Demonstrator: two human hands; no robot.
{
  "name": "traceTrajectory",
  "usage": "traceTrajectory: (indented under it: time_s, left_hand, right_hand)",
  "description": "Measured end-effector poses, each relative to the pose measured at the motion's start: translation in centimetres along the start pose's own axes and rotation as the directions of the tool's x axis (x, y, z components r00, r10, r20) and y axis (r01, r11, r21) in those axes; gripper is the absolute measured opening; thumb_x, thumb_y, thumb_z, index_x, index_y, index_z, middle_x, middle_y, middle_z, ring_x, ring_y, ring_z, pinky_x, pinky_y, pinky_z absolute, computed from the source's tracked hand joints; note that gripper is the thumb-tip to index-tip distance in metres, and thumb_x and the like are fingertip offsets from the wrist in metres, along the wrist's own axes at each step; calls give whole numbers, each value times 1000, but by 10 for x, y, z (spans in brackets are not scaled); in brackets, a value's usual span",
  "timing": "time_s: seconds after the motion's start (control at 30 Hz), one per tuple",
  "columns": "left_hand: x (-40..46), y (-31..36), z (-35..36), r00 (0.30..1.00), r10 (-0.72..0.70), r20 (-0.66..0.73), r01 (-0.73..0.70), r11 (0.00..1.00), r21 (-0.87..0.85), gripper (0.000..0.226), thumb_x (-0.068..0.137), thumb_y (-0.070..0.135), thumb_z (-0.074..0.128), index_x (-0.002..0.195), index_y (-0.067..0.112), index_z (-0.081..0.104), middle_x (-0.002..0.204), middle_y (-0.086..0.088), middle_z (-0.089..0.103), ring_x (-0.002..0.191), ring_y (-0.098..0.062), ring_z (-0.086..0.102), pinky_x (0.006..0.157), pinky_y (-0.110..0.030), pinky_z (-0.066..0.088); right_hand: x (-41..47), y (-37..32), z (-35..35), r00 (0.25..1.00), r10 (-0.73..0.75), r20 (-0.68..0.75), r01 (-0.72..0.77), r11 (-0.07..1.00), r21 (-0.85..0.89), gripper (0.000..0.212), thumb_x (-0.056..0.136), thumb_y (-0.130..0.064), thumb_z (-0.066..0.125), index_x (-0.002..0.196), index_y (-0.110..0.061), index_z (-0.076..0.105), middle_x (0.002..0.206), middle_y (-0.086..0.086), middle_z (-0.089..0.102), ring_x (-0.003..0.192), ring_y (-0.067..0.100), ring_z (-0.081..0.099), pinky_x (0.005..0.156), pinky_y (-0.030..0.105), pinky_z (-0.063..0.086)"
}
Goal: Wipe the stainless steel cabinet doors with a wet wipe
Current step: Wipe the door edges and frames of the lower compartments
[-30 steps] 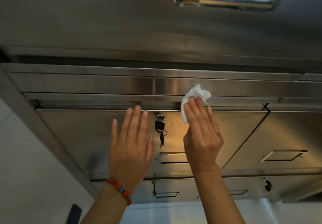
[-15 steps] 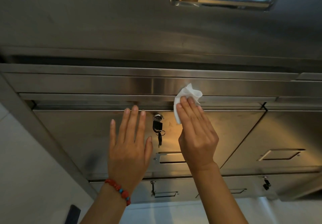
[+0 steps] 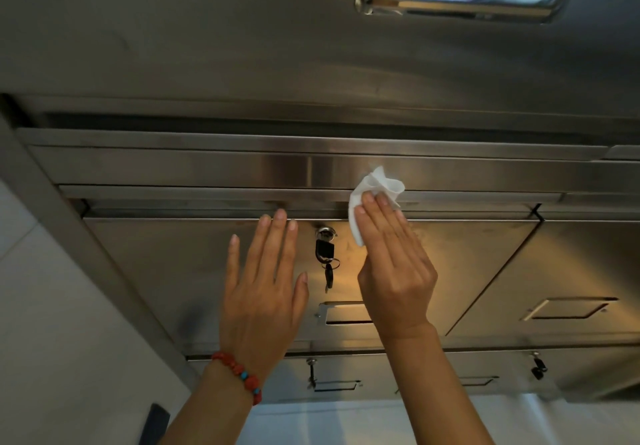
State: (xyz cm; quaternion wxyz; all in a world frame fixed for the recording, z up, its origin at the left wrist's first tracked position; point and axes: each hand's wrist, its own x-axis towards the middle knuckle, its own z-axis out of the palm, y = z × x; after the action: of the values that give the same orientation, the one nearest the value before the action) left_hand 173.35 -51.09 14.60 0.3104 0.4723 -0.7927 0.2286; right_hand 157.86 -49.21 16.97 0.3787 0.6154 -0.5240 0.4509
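Stainless steel cabinet doors, white wet wipe pressed, pale floor

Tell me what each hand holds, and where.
The right hand presses a white wipe flat under its fingers against the door's top edge. The left hand holds nothing.

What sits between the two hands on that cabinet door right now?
In the head view, a lock with a black key in it and a second key dangling lies between the left hand and the right hand, which presses the wet wipe.
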Motion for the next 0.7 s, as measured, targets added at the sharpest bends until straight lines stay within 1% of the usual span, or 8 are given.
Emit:
traceTrajectory:
  time_s: [0.07, 0.17, 0.3, 0.37, 0.43, 0.5, 0.6, 0.7]
  left_hand:
    - [-1, -2, 0, 1000, 11, -2, -11, 1000, -3, 56, 92, 30, 35, 140, 0, 35, 146, -18, 35, 135, -30, 33, 108, -53, 25]
    - [-2, -8, 0, 1000, -7, -19, 6, 1000, -26, 57, 92, 30, 36, 140, 0, 30, 146, -20, 33, 137, -29, 28, 109, -53, 23]
    - [-3, -21, -3, 998, -52, -36, 50, 997, -52, 59, 90, 29, 38, 140, -1, 28, 145, -20, 32, 136, -29, 25, 109, -53, 22]
    - [-5, -30, -5, 998, -58, -24, 56, 997, -61, 59, 90, 29, 37, 140, -1, 28, 146, -20, 31, 136, -28, 25, 109, -53, 22]
    - [-7, -39, -6, 998, -61, -8, 61, 997, -48, 59, 90, 30, 37, 139, -3, 31, 146, -20, 31, 136, -28, 26, 109, -54, 22]
    - [-10, -48, -7, 998, -64, 0, 64, 997, -39, 59, 89, 29, 37, 138, -4, 34, 146, -20, 31, 136, -28, 26, 108, -54, 22]
    - [-14, -57, -9, 998, -68, 0, 68, 997, -27, 59, 89, 30, 36, 138, -5, 34, 146, -20, 31, 136, -28, 26, 107, -56, 25]
    - [-17, -65, -11, 997, -79, 2, 79, 997, -26, 59, 89, 30, 36, 138, -4, 33, 145, -20, 32, 135, -28, 27, 105, -58, 25]
  right_hand:
    - [-1, 3, -2, 1000, 22, -7, -22, 1000, -20, 29, 83, 6, 65, 112, 4, 64, 119, 19, 61, 116, 26, 55, 97, 40, 47]
    - [-1, -2, -1, 998, 49, -25, -49, 999, -23, 23, 90, -2, 58, 111, 4, 63, 117, 19, 61, 115, 27, 55, 97, 42, 45]
    - [3, -16, 5, 999, 34, -37, -34, 999, -7, 22, 95, -6, 52, 111, 3, 63, 117, 18, 62, 115, 25, 55, 98, 40, 44]
    - [4, -23, 8, 999, 30, -42, -30, 1000, 6, 23, 97, -8, 49, 110, 3, 64, 116, 18, 63, 114, 26, 57, 97, 39, 46]
    - [4, -30, 12, 999, 30, -43, -29, 999, 20, 21, 94, -5, 54, 110, 4, 64, 116, 19, 62, 114, 27, 57, 97, 40, 46]
    - [5, -38, 16, 999, 30, -41, -29, 999, 28, 25, 88, -3, 60, 112, 3, 63, 118, 18, 61, 115, 25, 55, 98, 40, 44]
    - [6, -47, 22, 999, 23, -45, -22, 999, 36, 27, 88, -3, 60, 114, 0, 61, 119, 16, 60, 117, 23, 53, 100, 38, 42]
    - [5, -56, 28, 999, 29, -41, -27, 998, 55, 32, 85, -2, 64, 117, -1, 58, 121, 15, 58, 118, 22, 52, 102, 37, 40]
